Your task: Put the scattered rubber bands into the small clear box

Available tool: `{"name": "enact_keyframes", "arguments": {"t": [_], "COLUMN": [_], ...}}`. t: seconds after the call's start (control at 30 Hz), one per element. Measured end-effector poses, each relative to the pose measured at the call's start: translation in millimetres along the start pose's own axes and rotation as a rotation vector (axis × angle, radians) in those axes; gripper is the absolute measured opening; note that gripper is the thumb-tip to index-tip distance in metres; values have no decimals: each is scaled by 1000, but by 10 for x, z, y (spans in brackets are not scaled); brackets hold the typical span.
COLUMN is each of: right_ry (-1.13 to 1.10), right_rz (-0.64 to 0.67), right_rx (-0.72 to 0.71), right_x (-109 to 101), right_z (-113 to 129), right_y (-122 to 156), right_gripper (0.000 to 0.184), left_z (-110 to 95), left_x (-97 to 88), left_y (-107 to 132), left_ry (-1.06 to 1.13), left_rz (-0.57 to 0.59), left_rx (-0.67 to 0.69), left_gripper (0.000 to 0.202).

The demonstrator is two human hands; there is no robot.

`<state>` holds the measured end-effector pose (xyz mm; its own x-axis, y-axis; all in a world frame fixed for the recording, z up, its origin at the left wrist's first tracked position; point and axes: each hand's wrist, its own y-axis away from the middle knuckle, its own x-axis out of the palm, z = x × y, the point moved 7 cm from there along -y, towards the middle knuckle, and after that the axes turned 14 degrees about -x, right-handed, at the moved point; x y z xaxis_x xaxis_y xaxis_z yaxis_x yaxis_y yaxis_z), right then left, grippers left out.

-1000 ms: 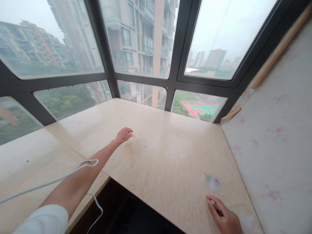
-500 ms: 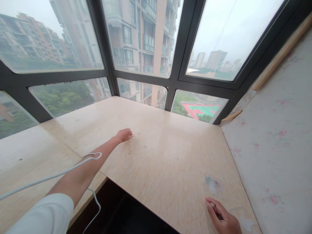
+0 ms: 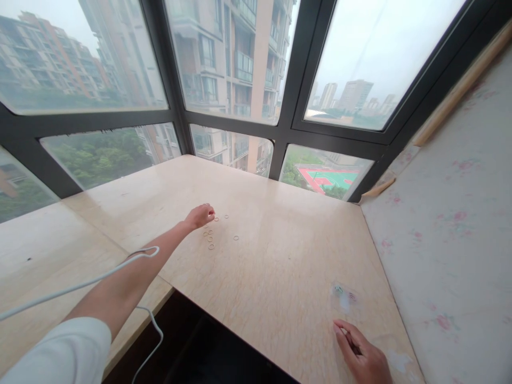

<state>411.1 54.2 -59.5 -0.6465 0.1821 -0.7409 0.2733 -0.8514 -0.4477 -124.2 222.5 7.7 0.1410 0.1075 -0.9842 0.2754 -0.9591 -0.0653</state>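
Note:
My left hand [image 3: 200,215] reaches far out over the wooden table [image 3: 280,266], its fingers curled down among several small thin rings [image 3: 211,241] scattered on the surface. Whether a ring is pinched in the fingers is too small to see. My right hand [image 3: 362,354] rests on the table at the lower right corner, fingers bent around a thin dark object. Just beyond it lies a small clear plastic bag [image 3: 343,297] with a green bit inside.
A white cable [image 3: 80,285] loops over my left forearm and hangs off the table's front edge. Dark-framed windows [image 3: 280,133] close the far side. A floral-papered wall [image 3: 448,224] bounds the right. A dark gap [image 3: 208,352] opens below the table's cutout.
My left hand shifted slightly left and back among the rings and its fingers curled more. The right hand has barely moved. The view drifted a little.

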Motion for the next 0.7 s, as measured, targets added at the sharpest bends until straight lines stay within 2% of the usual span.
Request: {"name": "enact_keyframes", "arguments": {"t": [0.13, 0.23, 0.33, 0.43, 0.7], "right_ry": [15, 7, -11, -30, -172], "right_rz": [-24, -35, -29, -35, -86], "right_rx": [-7, -6, 5, 27, 129], "right_x": [-33, -53, -54, -56, -72], "right_z": [98, 169, 210, 211, 139], "right_y": [-40, -66, -84, -91, -84], "right_gripper": [44, 44, 41, 39, 30], "left_z": [-196, -560, -1076, -1676, -3304], "left_x": [-187, -287, -296, -243, -26], "left_y": [30, 110, 258, 485, 1366], "left_ry": [133, 286, 396, 490, 678], "left_rz": [-88, -121, -89, -20, 224], "left_rx": [28, 129, 263, 396, 735], "left_gripper": [22, 18, 13, 11, 12]}}
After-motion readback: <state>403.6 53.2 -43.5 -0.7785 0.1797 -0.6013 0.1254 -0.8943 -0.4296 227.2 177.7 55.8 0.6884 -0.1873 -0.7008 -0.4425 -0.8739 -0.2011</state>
